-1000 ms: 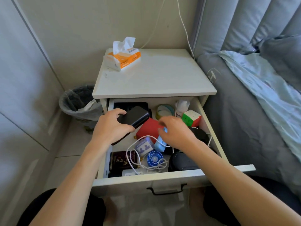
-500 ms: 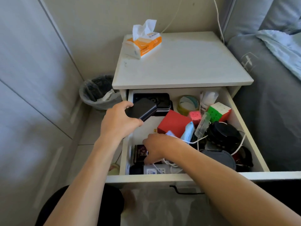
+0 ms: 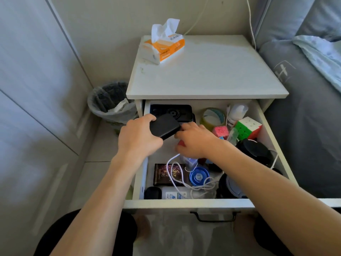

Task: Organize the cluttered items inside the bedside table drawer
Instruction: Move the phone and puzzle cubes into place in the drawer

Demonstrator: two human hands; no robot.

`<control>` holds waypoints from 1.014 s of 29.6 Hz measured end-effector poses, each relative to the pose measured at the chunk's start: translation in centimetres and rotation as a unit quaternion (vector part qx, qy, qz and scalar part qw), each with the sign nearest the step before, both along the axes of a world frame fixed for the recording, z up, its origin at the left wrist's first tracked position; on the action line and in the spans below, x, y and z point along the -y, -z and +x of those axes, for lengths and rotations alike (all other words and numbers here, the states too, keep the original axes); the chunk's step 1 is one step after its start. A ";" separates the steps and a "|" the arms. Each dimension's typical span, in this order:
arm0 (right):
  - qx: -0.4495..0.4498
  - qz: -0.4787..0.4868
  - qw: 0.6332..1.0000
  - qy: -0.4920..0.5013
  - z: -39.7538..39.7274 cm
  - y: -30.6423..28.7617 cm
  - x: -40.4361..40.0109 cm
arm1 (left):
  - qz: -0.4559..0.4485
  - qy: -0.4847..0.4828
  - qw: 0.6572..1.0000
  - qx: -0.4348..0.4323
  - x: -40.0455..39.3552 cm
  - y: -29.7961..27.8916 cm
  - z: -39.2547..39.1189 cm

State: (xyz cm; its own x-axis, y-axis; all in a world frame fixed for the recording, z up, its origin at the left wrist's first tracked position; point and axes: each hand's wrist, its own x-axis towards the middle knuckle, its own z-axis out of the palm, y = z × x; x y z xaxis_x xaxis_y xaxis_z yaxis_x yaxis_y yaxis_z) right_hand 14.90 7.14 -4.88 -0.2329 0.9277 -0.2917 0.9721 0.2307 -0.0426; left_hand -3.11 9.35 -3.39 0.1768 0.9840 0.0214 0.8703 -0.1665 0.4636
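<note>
- White wooden bedside drawer (image 3: 193, 202): pulled open, cluttered.
- Left hand (image 3: 137, 138): fingers gripping flat black rectangular case (image 3: 164, 128).
- Right hand (image 3: 195, 141): fingers curled over red box (image 3: 181, 143); grip cannot be determined.

The right hand (image 3: 193, 140) covers most of the red box (image 3: 181, 143) (only a corner peeks out), and print on the white bottle (image 3: 173, 195) is unreadable.
</note>
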 end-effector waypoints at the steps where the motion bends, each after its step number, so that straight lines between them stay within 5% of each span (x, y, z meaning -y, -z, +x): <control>1: 0.013 -0.027 1.000 -0.003 0.2 0.3 -0.3 | -0.003 0.001 1.000 0.000 0.2 0.2 -0.1; 12: -0.034 -0.029 0.971 0.235 2.5 1.3 -1.2 | -0.021 0.011 0.999 0.028 0.1 0.4 0.5; 18: -0.172 0.147 0.931 0.286 3.7 -0.5 -0.2 | -0.030 -0.008 0.993 0.117 -0.1 0.1 1.4; 23: -0.091 0.253 0.916 0.297 6.4 -3.5 1.2 | -0.040 -0.003 0.985 0.168 -0.1 0.2 2.7; 30: 0.006 0.183 0.940 0.287 9.3 -1.8 4.6 | -0.063 0.022 0.978 0.197 0.7 0.9 5.1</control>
State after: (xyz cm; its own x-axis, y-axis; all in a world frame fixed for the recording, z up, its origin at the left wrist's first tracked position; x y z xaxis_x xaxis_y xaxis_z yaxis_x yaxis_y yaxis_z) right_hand 24.23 2.53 -3.05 0.3378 0.9385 0.0715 0.9409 -0.3348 -0.0508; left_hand 2.03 8.64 -4.24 0.2223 0.9746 -0.0252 0.6132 -0.1197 0.7808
